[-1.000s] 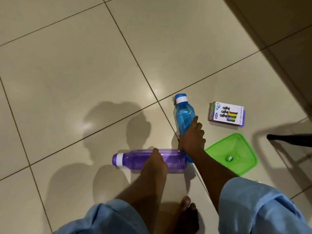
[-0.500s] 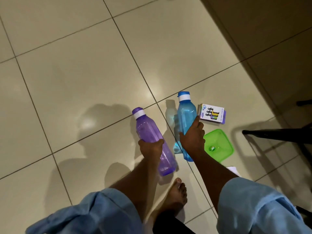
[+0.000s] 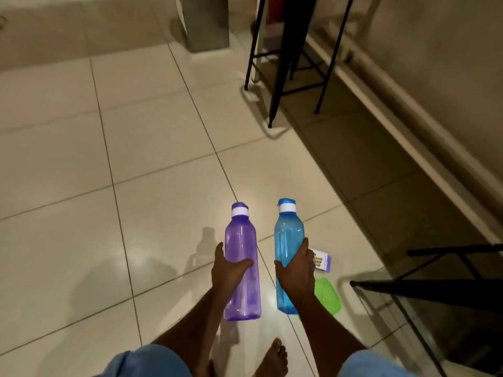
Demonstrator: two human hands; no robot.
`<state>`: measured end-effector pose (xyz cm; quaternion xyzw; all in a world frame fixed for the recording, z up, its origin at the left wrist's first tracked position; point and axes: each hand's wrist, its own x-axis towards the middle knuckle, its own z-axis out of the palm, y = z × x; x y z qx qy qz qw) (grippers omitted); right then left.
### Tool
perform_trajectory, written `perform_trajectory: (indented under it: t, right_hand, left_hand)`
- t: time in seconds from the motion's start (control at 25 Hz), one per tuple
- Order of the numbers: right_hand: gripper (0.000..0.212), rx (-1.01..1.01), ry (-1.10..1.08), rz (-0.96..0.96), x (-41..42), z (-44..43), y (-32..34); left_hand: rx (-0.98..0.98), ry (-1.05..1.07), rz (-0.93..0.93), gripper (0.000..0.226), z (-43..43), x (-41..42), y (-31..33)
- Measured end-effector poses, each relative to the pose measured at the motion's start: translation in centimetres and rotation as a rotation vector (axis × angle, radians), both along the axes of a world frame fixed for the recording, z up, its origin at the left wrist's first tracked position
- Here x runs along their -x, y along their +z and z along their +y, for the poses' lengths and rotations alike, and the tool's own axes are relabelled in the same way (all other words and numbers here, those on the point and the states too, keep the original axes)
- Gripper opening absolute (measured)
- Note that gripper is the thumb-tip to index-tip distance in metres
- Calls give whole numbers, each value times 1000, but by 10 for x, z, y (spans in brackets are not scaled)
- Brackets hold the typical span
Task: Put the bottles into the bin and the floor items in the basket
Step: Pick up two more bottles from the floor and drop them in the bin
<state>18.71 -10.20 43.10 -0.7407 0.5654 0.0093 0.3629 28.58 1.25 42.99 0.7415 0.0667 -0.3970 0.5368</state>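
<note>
The left hand grips the purple bottle round its middle, with the thumb across the front and the fingers curled behind it. The right hand grips the blue bottle the same way, with its thumb on the bottle's left edge and its fingers wrapped round the right side. Both bottles are held up off the tiled floor, side by side but apart, the blue one at three o'clock of the purple one. Each has its white collar and coloured cap pointing toward twelve o'clock and its base toward six. Both look empty and see-through. On the floor just at three o'clock of the right hand lies a small white box with purple edges, partly hidden by the fingers. At five o'clock of that hand lies a flat green lid, partly hidden by the wrist. A bare foot stands on the tiles at six o'clock, between two light blue sleeves. The black legs of a stool stand at one o'clock of the view, near the wall. A grey upright thing is at twelve o'clock; it is too blurred to tell what it is. A black metal frame reaches in from four o'clock.
</note>
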Motion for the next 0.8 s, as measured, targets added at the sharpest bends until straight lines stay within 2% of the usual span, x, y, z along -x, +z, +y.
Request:
perform_trajectory:
  t: [0.12,0.28,0.4,0.6,0.8]
  right_hand:
    - [94,-17,-22,-81,-20,22,75]
    - [91,-56,-14,-218,-55,49,155]
    - [89,-83,27,-287,-92,66,212]
    - [83,-79,98,-345,-157,77,261]
    - [80,-91,159,-345,-244,53,283]
  left_hand:
    - [10,-6,-26,83,29,-24,71]
    - [84,11,28,76,68,-59,145]
    - [116,21,-20,72,96,-94,199]
    - [241,58,-125,57,106,-159,258]
    - [296,93,-163,54,85,-239,282]
